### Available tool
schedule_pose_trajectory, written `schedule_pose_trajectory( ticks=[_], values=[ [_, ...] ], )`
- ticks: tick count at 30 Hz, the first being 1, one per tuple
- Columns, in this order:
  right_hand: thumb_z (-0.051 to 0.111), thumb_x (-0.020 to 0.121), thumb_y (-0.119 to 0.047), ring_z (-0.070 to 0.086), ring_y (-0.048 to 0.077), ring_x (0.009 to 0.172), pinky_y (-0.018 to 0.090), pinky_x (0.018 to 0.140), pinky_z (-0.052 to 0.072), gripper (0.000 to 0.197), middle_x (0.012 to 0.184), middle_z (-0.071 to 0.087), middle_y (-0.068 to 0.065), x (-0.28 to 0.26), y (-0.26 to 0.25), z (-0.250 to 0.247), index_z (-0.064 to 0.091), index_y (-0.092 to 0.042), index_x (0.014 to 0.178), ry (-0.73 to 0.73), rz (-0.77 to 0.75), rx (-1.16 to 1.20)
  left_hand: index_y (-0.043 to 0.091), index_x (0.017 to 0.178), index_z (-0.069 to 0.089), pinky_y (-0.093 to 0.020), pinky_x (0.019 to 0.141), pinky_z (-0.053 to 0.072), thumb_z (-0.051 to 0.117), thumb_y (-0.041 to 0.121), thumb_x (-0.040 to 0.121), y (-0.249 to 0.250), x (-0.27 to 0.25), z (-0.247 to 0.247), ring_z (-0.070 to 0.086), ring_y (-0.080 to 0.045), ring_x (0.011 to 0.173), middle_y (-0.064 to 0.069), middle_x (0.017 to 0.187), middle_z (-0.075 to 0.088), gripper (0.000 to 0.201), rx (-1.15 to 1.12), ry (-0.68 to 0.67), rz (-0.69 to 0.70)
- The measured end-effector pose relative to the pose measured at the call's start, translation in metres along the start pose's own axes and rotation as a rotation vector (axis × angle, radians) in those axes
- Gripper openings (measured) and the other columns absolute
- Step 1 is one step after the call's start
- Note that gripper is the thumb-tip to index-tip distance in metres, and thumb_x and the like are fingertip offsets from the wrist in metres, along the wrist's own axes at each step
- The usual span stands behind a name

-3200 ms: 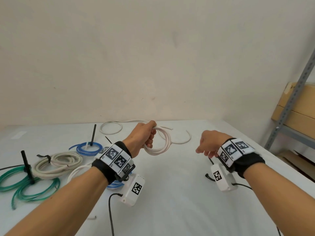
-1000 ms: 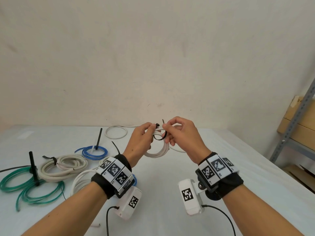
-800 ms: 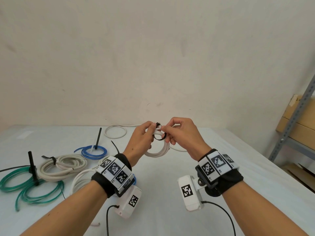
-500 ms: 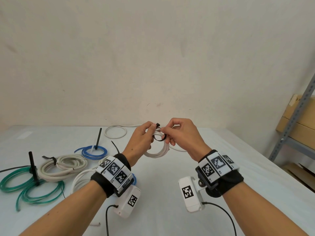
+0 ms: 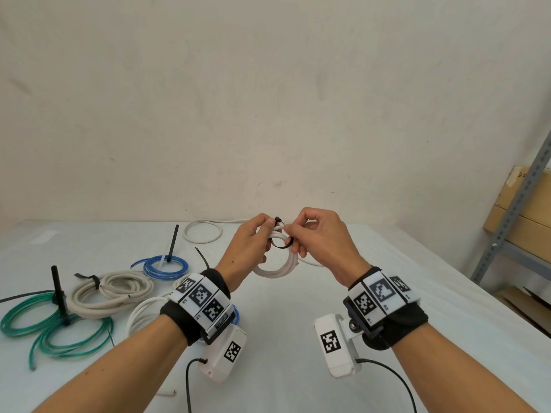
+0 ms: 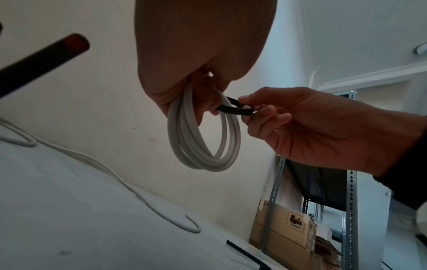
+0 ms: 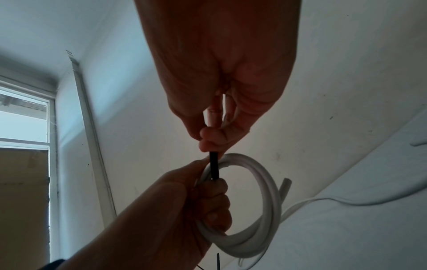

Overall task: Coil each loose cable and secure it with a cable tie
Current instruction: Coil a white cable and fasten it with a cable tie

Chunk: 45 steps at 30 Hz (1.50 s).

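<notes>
A small white cable coil (image 5: pixel 278 265) (image 6: pixel 203 146) (image 7: pixel 261 219) hangs in the air above the table, gripped at its top by my left hand (image 5: pixel 253 244) (image 6: pixel 191 85) (image 7: pixel 203 197). A black cable tie (image 5: pixel 280 242) (image 6: pixel 235 109) (image 7: pixel 214 167) loops round the coil's strands. My right hand (image 5: pixel 313 234) (image 6: pixel 277 118) (image 7: pixel 217 138) pinches the tie's loop between thumb and fingertips, just right of the left hand. The tie's head sticks up between the two hands.
On the white table (image 5: pixel 298 323) lie tied coils: green (image 5: pixel 44 332), beige (image 5: pixel 110 290), blue (image 5: pixel 165 263), and white (image 5: pixel 143 317) under my left wrist. A loose white cable (image 5: pixel 204 232) lies at the back. A metal shelf (image 5: pixel 512 210) with cardboard boxes stands right.
3.2 s ago my right hand was apart from the coil; it came over with the tie. Over the last second the tie loop has closed a little; both hands stay put.
</notes>
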State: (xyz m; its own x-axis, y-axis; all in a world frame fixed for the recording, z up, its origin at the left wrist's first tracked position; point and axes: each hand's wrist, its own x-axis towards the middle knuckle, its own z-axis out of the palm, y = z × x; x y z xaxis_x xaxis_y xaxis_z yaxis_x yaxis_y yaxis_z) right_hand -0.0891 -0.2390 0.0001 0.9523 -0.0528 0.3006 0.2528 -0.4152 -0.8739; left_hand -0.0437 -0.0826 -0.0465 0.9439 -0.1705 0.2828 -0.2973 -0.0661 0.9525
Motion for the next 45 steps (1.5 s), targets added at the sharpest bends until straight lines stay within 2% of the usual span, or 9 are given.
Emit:
schedule_pose_trajectory(
  ticks=[5,13,17,21,26,30,34,45],
  values=[
    [0.072,0.09,-0.012,0.057,0.015,0.049,0.023,0.058,0.048,0.019,0.068,0.075,0.01,0.001,-0.002,0.0,0.065,-0.007,0.073,-0.028,0.005,-0.02,0.016,0.094,0.064,-0.025,0.058,0.039,0.045,0.03,0.11,0.0,0.001,-0.002,0.043,-0.006,0.059,0.011,0.064,0.047,0.028,0.038,-0.019,0.025],
    [0.069,0.088,-0.01,0.057,0.014,0.049,0.019,0.057,0.047,0.014,0.068,0.075,0.01,0.004,-0.004,0.001,0.067,-0.004,0.075,-0.02,0.021,-0.094,0.022,0.099,0.066,-0.03,0.06,0.038,0.046,0.033,0.108,0.0,0.003,-0.006,0.041,-0.017,0.067,-0.004,0.073,0.046,0.024,0.11,-0.04,0.069],
    [0.071,0.09,-0.011,0.064,0.015,0.052,0.021,0.059,0.05,0.016,0.07,0.076,0.009,0.004,-0.001,0.001,0.067,0.002,0.081,-0.009,0.001,-0.053,0.02,0.1,0.065,-0.034,0.062,0.038,0.047,0.033,0.108,0.001,0.004,-0.008,0.041,-0.018,0.069,-0.005,0.074,0.047,0.024,0.127,-0.041,0.079],
    [0.07,0.091,-0.011,0.064,0.016,0.052,0.025,0.061,0.051,0.016,0.069,0.076,0.009,0.002,0.001,0.005,0.067,0.001,0.081,-0.021,-0.011,-0.054,0.019,0.097,0.065,-0.035,0.063,0.039,0.047,0.033,0.108,0.001,0.003,-0.007,0.043,-0.019,0.069,-0.001,0.069,0.048,0.025,0.116,-0.009,0.064],
    [0.071,0.091,-0.011,0.063,0.014,0.051,0.023,0.059,0.05,0.015,0.068,0.075,0.008,0.001,-0.001,0.005,0.067,-0.001,0.08,0.007,-0.027,-0.041,0.019,0.097,0.064,-0.032,0.06,0.04,0.046,0.032,0.108,0.0,0.003,-0.007,0.043,-0.017,0.067,0.004,0.065,0.048,0.025,0.117,0.003,0.071],
    [0.069,0.09,-0.011,0.063,0.015,0.051,0.025,0.061,0.052,0.015,0.069,0.076,0.008,0.0,-0.002,0.004,0.067,-0.001,0.08,0.018,-0.028,-0.045,0.019,0.096,0.063,-0.036,0.063,0.04,0.046,0.032,0.108,-0.001,0.004,-0.009,0.043,-0.018,0.068,0.002,0.068,0.049,0.025,0.133,-0.001,0.091],
    [0.071,0.091,-0.012,0.059,0.013,0.048,0.02,0.057,0.048,0.018,0.066,0.075,0.006,0.0,-0.005,0.005,0.066,-0.003,0.077,0.01,-0.03,-0.063,0.021,0.097,0.063,-0.038,0.068,0.04,0.046,0.033,0.108,-0.003,0.007,-0.01,0.045,-0.018,0.069,0.016,0.065,0.053,0.024,0.203,0.002,0.133],
    [0.07,0.089,-0.012,0.057,0.012,0.047,0.017,0.056,0.047,0.016,0.063,0.073,0.005,-0.001,-0.008,0.007,0.066,-0.003,0.077,-0.009,-0.005,-0.13,0.025,0.094,0.064,-0.039,0.069,0.041,0.047,0.035,0.107,-0.01,0.007,-0.012,0.046,-0.018,0.068,0.011,0.066,0.054,0.024,0.207,0.025,0.132]
  ],
)
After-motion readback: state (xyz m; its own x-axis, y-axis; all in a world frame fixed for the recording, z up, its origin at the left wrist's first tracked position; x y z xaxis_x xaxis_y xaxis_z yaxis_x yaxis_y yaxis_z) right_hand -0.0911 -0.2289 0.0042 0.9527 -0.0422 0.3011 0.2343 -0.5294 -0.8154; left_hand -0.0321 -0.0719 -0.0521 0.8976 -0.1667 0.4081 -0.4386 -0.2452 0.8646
